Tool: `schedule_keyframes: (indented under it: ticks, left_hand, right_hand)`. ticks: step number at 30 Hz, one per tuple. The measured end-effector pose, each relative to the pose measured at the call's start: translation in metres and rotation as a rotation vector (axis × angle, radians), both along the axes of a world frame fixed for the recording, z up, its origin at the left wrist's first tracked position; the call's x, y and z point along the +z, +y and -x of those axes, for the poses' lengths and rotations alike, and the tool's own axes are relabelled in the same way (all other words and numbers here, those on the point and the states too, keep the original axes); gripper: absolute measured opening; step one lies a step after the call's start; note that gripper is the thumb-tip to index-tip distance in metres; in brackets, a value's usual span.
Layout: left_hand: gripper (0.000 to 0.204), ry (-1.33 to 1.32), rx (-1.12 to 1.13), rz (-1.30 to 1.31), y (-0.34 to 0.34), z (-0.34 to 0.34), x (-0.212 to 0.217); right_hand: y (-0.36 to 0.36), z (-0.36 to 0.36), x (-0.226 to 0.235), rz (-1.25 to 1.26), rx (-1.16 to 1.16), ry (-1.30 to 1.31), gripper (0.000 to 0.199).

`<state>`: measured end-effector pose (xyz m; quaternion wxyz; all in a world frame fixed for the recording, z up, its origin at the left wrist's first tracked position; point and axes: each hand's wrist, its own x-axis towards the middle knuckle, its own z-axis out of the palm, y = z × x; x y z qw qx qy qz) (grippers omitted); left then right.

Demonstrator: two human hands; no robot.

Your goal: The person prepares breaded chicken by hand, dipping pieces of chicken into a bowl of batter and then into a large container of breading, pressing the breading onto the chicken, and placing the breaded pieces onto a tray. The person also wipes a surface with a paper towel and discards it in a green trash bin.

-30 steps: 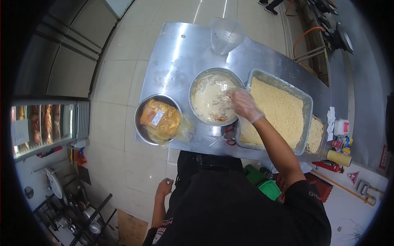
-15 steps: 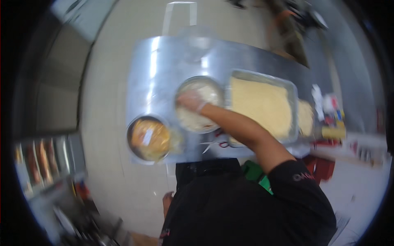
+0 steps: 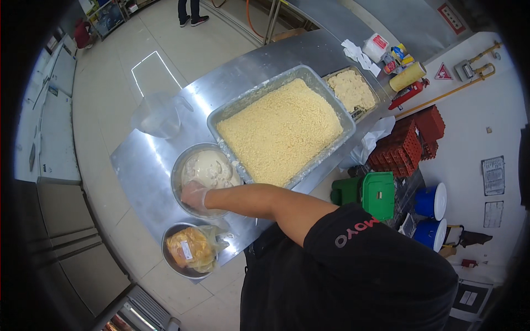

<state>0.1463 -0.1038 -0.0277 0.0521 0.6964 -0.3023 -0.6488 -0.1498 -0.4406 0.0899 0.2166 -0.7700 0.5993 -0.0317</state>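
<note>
My right hand [image 3: 194, 195], in a clear glove, reaches down into a round metal bowl [image 3: 175, 175] at its near left side. White, creamy batter [image 3: 216, 166] with lumps in it fills the bowl. The fingers point downward and are hidden behind the hand, so their grip does not show. Just right of the bowl stands a big grey tub [image 3: 221, 106] heaped with pale yellow crumbs [image 3: 281, 129]. Closer to me, a second metal bowl [image 3: 165, 255] holds a plastic bag of orange food [image 3: 186, 248]. My left hand is out of view.
A clear plastic jug [image 3: 159, 118] stands beyond the batter bowl on the steel table [image 3: 138, 171]. Farther right are a tray of crumbly food [image 3: 351, 91] and a roll of film [image 3: 407, 76]. A green bin [image 3: 378, 196] and red crates [image 3: 396, 149] sit beside the table.
The view has turned, so the table now lies at a slant. My right hand remains in the batter bowl, now by its near left side. The left hand, hanging low before, has left the view.
</note>
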Motion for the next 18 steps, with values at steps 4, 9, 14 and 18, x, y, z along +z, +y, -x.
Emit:
schedule_keyframes:
  ticks: [4, 9, 14, 18]
  left_hand:
    - [0.030, -0.004, 0.027, -0.008, 0.004, -0.009, 0.001]
    - [0.030, 0.005, 0.045, -0.021, 0.014, -0.004, -0.003]
    - [0.029, 0.023, 0.082, -0.022, 0.033, -0.002, -0.006]
    - [0.029, 0.051, 0.111, 0.017, 0.073, -0.016, -0.013]
  right_hand:
    - [-0.006, -0.011, 0.008, -0.013, 0.237, 0.244, 0.017]
    - [-0.005, 0.015, -0.007, 0.183, 0.370, 0.244, 0.014]
    - [-0.003, 0.047, 0.030, 0.219, 0.388, 0.105, 0.013]
    - [-0.005, 0.070, 0.066, 0.248, 0.169, -0.109, 0.012]
